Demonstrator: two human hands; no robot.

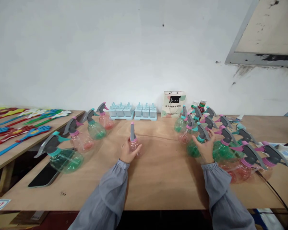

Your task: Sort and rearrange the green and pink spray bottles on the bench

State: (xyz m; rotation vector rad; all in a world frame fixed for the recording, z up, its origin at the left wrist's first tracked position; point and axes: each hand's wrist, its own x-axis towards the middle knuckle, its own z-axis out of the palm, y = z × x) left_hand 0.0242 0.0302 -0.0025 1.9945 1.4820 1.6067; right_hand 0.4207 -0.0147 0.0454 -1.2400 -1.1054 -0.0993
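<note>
My left hand is wrapped round a pink spray bottle with a grey head, standing upright at the middle of the table. My right hand has thumb and fingers on either side of the neck of a green spray bottle with a teal collar. That bottle stands at the near left of a cluster of pink and green spray bottles, among them a pink one closer to me. Along the left stands a row of several more, with a green bottle in front and a pink bottle behind it.
A phone lies at the table's left edge. Light-blue ice-pop moulds, a paper bag and two small bottles stand by the wall. Colourful hand-shaped clappers cover the left table. A black cable hangs at right.
</note>
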